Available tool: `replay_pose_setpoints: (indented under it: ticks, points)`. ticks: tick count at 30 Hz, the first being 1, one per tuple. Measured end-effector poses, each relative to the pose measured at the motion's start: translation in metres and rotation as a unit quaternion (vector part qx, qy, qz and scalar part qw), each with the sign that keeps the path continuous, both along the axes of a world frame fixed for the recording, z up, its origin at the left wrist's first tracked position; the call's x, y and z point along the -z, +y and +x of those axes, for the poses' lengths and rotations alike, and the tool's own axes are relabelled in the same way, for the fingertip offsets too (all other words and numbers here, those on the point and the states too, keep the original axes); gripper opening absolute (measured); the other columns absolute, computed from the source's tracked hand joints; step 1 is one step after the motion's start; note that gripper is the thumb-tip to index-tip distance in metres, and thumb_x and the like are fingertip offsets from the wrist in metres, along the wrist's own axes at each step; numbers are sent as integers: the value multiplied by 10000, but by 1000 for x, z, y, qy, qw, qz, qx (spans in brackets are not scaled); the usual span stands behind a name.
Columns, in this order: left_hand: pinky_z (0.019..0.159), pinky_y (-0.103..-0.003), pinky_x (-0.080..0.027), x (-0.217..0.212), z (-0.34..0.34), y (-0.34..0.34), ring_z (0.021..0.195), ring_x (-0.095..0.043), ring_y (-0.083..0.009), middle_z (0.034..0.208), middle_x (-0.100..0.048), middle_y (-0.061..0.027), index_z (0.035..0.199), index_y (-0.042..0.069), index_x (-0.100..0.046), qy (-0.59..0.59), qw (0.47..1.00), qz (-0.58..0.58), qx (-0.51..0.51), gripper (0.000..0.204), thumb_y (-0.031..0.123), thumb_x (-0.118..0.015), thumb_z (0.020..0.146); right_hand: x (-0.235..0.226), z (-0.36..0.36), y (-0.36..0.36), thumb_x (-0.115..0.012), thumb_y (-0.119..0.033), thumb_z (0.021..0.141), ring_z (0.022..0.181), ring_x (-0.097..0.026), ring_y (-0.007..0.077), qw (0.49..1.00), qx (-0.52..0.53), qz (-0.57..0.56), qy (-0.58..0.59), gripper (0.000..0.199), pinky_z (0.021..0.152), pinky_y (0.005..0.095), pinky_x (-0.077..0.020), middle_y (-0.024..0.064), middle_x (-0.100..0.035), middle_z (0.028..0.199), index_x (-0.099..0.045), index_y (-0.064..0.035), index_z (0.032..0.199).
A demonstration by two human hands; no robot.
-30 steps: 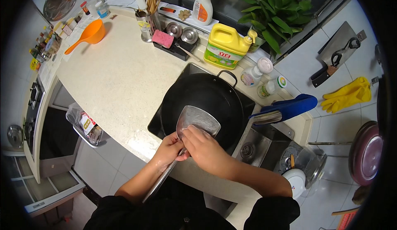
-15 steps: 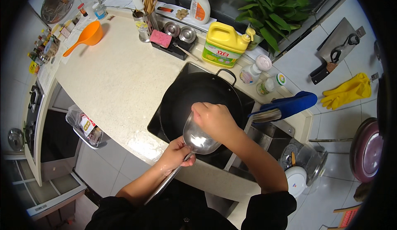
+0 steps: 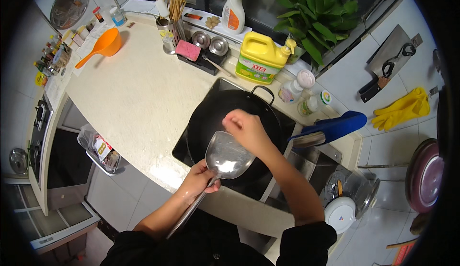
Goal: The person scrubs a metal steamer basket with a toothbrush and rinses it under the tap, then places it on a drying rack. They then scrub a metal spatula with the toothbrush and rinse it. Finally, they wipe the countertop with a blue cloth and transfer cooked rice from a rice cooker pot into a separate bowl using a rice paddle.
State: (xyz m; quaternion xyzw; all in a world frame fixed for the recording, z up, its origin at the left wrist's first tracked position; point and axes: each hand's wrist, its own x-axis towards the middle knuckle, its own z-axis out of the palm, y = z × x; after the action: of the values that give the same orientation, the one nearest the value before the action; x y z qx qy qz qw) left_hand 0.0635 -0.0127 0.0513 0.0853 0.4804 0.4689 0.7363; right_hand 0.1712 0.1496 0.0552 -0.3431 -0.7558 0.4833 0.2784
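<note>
A shiny metal wok spatula [image 3: 229, 157] lies slantwise before me, its broad blade over a large black wok [image 3: 206, 115]. Wrapped round its handle, just below the blade, is my left hand [image 3: 198, 181]. My right hand [image 3: 246, 130] hovers at the blade's upper right edge with its fingers curled together. Whether anything is pinched in them is hidden. The wok rests over the sink, with one loop handle on its far side. Part of its near rim is covered by my hands and the spatula.
A yellow detergent jug [image 3: 261, 57] stands behind the wok, near a pink sponge [image 3: 188, 50] on a black holder. To the right are a blue-handled brush [image 3: 330, 124] and a white bowl [image 3: 340, 215]. An orange ladle-shaped scoop [image 3: 106, 43] sits at the counter's far left.
My right hand has lifted off the spatula's blade to its upper edge, uncovering more of the blade. My left hand keeps its hold on the handle, and the blade has shifted slightly left.
</note>
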Motion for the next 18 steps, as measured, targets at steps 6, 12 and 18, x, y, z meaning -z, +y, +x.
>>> replay_pose_setpoints:
  ticks: [6, 12, 18]
  points:
    - [342, -202, -258, 37, -28, -3, 411, -394, -127, 573, -490, -138, 945, -2, -478, -14, 993, -107, -37, 99, 5, -403, 880, 81, -63, 86, -581, -105, 785, 976, -519, 352, 928, 199, 271, -162, 240, 823, 401, -441, 191, -519, 1042, -536, 36, 974]
    - [365, -209, -275, 46, -57, 5, 404, -366, -116, 580, -479, -132, 965, -5, -450, -55, 988, -130, -59, 119, -15, -417, 851, 111, -102, 140, -568, -251, 831, 767, -612, 329, 902, 170, 138, -373, 265, 702, 419, -496, 176, -611, 793, -571, 11, 876]
    - [421, -195, -313, 65, -85, -1, 428, -383, -99, 657, -527, -133, 1068, -23, -423, -122, 991, 17, -54, 323, -79, -407, 751, 90, -49, 61, -479, -157, 895, 449, -535, 124, 975, 187, -111, 50, 197, 417, 255, -405, 77, -583, 613, -573, 15, 864]
